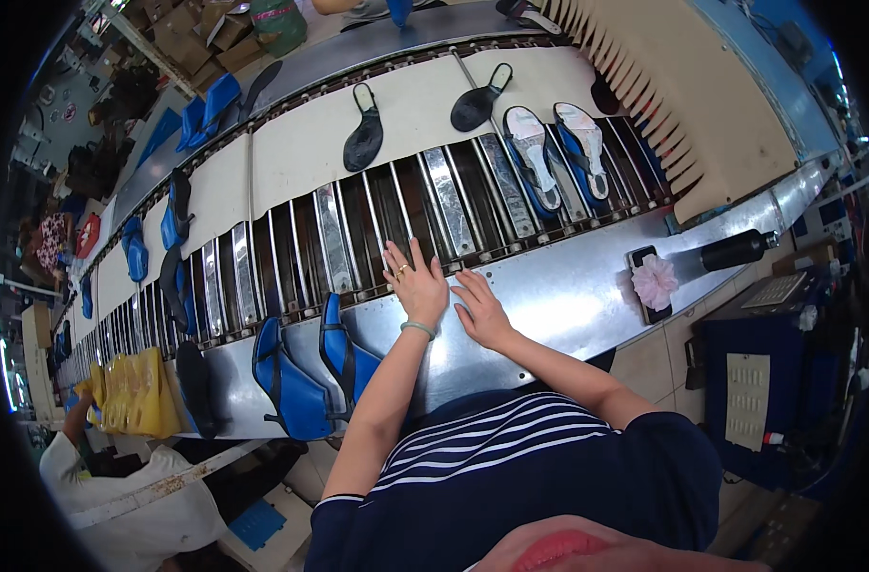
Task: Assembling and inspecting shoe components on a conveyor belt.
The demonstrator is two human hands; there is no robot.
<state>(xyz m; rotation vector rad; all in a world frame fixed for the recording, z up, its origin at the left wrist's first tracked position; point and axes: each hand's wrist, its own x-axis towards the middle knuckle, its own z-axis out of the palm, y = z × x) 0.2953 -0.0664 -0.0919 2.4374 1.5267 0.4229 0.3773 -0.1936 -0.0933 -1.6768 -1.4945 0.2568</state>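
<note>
My left hand [418, 287] rests at the near edge of the roller conveyor [344, 238], fingers stretched out and pointing away from me, with a ring and a bracelet on it. Just right of it, my right hand [484, 313] lies on the metal ledge [558, 300] with fingers extended. Neither hand holds anything. Left of my left arm stand two blue shoe lasts with black straps, one nearer my arm [347, 351] and one farther left [290, 379]. Beyond my hands, a pair of sandals with pale insoles, the left one [530, 153] and right one [581, 148], sits on the conveyor.
Dark sandal soles [363, 141] lie on the cream belt sheet [292, 143]. At right on the ledge are a phone with a pink flower [655, 281] and a black cylinder [733, 251]. A fringed machine cover [701, 95] spans the conveyor. Another person [139, 496] works at left beside yellow lasts [141, 393].
</note>
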